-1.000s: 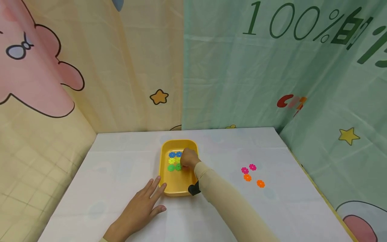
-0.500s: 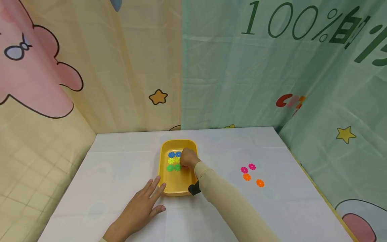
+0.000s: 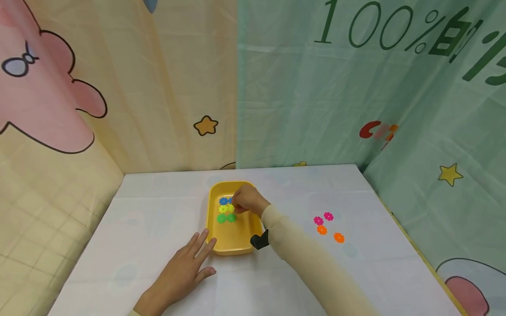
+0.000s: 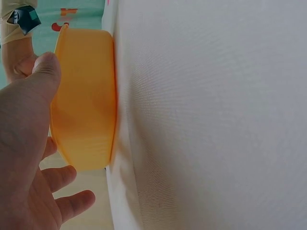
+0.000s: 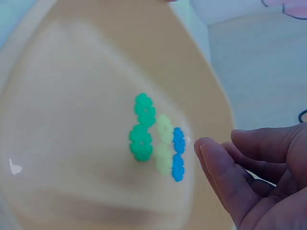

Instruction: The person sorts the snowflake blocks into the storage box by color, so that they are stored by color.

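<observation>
My left hand point(image 3: 178, 268) lies with fingers spread, its fingertips at the near left rim of a yellow plastic tray point(image 3: 233, 240). In the left wrist view, the same hand point(image 4: 24, 148) is beside the tray's outer wall point(image 4: 86, 100). Over the tray's right side hovers my right hand point(image 3: 251, 199); in the right wrist view its thumb and fingers are bent, apart, with nothing between them. Inside the tray lie flower-shaped plastic discs in pairs: blue point(image 5: 178, 167), yellow point(image 5: 164, 158) and green point(image 5: 142, 143). The right hand partly covers the blue pair in the head view.
On the white table point(image 3: 158, 210) right of the tray lie two pink flower discs point(image 3: 318, 220) and two orange flower discs point(image 3: 339, 238). Printed curtains point(image 3: 178, 87) stand behind and along both sides. A dark strap piece point(image 3: 259, 240) hangs at the right sleeve.
My right hand has risen and drawn slightly right, away from the discs, uncovering more of the yellow and green pairs. The left hand stays at the rim.
</observation>
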Action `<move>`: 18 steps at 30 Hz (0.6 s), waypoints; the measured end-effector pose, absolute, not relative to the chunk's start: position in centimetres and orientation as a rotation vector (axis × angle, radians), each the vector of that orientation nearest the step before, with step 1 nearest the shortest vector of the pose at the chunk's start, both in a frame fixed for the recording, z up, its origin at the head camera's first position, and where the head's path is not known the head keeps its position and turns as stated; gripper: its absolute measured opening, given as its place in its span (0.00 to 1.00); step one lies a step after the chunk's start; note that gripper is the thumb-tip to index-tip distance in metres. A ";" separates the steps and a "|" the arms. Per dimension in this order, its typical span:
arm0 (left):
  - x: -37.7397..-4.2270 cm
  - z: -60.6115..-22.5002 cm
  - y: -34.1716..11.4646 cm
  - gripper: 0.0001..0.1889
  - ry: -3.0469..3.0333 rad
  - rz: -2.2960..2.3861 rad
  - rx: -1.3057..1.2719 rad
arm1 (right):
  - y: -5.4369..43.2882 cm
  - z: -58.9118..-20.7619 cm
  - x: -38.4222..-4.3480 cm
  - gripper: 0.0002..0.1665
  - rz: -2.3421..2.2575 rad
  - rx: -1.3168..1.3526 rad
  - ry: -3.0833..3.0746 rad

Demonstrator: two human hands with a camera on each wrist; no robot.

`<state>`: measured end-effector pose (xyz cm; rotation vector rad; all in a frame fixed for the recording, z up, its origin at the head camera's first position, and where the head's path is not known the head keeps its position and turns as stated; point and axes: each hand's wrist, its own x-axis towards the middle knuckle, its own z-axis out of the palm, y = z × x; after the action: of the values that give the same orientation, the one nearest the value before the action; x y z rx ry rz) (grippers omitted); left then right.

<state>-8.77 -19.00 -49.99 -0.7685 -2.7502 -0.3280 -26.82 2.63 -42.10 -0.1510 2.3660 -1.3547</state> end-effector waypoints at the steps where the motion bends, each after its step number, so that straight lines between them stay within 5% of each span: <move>1: -8.8 -50.0 -19.0 0.39 -2.750 -0.327 -0.773 | 3.0 -41.7 -26.9 0.10 -1.392 -0.143 2.338; 9: -9.3 -49.8 -18.8 0.40 -2.760 -0.306 -0.784 | 8.1 -39.1 -27.5 0.17 -1.533 -0.088 2.236; 18: -8.9 -49.4 -18.7 0.41 -2.870 -0.382 -0.741 | 14.7 -38.1 -26.5 0.12 -1.564 -0.062 2.316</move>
<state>-8.95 -18.70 -49.36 -0.7405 -2.8697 -0.3817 -26.47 14.66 -38.08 -0.0623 2.3164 -1.5635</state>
